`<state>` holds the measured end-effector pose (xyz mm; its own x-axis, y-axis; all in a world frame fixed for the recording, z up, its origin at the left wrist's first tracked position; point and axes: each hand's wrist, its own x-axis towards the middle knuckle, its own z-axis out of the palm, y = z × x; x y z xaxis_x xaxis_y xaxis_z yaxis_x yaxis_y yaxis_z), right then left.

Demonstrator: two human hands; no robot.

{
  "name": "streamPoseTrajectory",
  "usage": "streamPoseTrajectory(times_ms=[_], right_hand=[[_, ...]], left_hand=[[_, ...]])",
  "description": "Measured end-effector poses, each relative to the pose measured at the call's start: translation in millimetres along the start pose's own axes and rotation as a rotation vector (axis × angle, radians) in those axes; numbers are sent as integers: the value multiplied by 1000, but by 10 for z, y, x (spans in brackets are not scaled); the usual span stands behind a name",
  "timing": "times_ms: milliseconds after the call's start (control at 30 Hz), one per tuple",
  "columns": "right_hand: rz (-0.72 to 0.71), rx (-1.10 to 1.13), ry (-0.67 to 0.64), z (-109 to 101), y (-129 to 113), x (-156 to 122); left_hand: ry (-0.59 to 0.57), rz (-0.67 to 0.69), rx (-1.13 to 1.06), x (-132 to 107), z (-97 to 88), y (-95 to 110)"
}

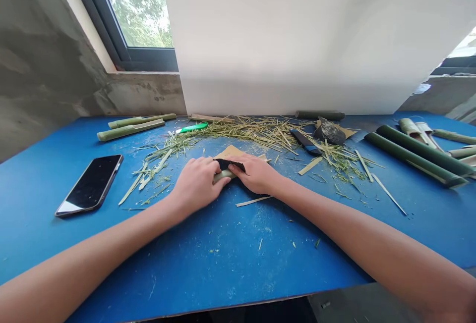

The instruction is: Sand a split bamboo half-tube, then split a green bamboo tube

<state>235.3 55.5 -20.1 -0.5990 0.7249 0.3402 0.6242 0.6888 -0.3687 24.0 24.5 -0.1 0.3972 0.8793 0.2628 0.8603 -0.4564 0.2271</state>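
Observation:
My left hand (196, 182) and my right hand (256, 173) meet in the middle of the blue table (238, 263). Together they grip a short pale green bamboo piece (223, 176) lying on the surface. A dark strip (229, 164), possibly sandpaper, is wrapped over the piece under the fingers of my right hand. Both hands are closed, fingers curled down. A tan sheet (231, 152) lies flat just behind the hands. A thin bamboo sliver (253, 201) rests just in front of my right wrist.
A black phone (90, 184) lies at the left. Split bamboo sticks (130, 128) and a green utility knife (193, 127) lie at the back left. Bamboo shavings (267, 132) spread across the back. Dark green bamboo tubes (412, 157) and a dark blade tool (305, 141) sit right.

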Motion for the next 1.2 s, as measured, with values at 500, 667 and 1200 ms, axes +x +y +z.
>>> streamPoseTrajectory(times_ms=[500,667,1200], right_hand=[[-104,-10,-18,33,32,-42],[-160,-8,-41,69,40,-18],[-74,8,-23,51,-19,-21]], left_hand=[[-6,-24,147,18,-46,-83],[2,61,126,30,-25,-99],[-2,158,108,64,-21,-167]])
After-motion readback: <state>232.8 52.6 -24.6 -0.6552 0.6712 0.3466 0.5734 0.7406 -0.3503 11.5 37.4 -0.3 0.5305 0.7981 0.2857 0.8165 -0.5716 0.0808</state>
